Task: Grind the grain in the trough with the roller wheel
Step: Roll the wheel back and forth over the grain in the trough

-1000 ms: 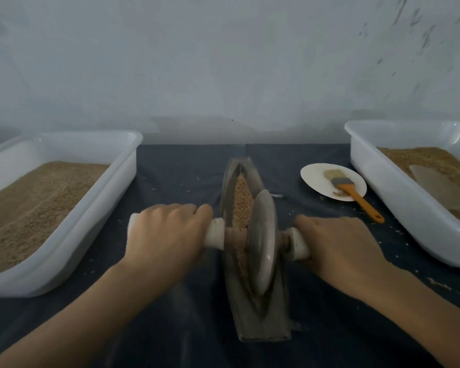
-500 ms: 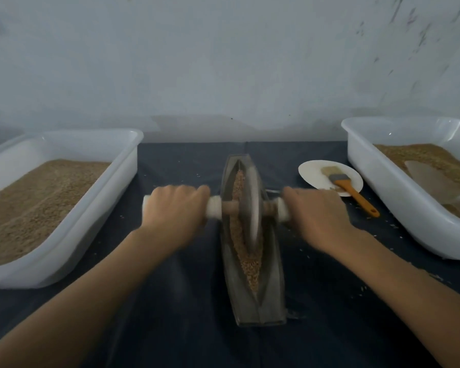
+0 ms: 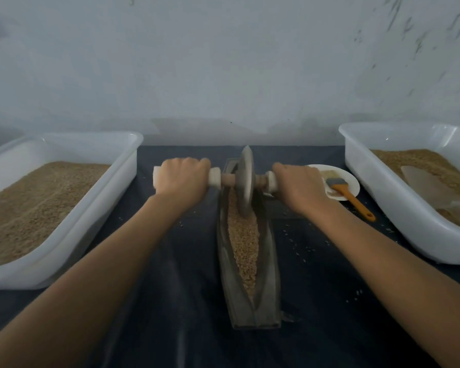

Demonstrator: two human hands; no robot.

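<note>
At the far middle of the surface (image 3: 170, 301), both hands grip the axle of the roller wheel (image 3: 245, 185). Left hand (image 3: 182, 180): fingers curled over the white handle (image 3: 214, 177) on the left side of the wheel, knuckles up. Right hand (image 3: 299, 188): fingers wrapped round the matching handle on the right side, which they largely hide. Wheel stands upright on its edge at the far end of the trough (image 3: 250, 261), its lower rim down in the grain (image 3: 243, 240). Trough lies lengthwise, far edge to near edge, at the centre of the dark-covered surface; grain fills its channel from the wheel toward the near end. Loose kernels lie scattered on the surface right of the trough. Just beyond the right hand sits a small white plate (image 3: 352, 181) carrying a brush (image 3: 349, 197) with an orange handle. White tubs of grain stand along the left edge (image 3: 64, 144) and the right edge (image 3: 398, 205).
</note>
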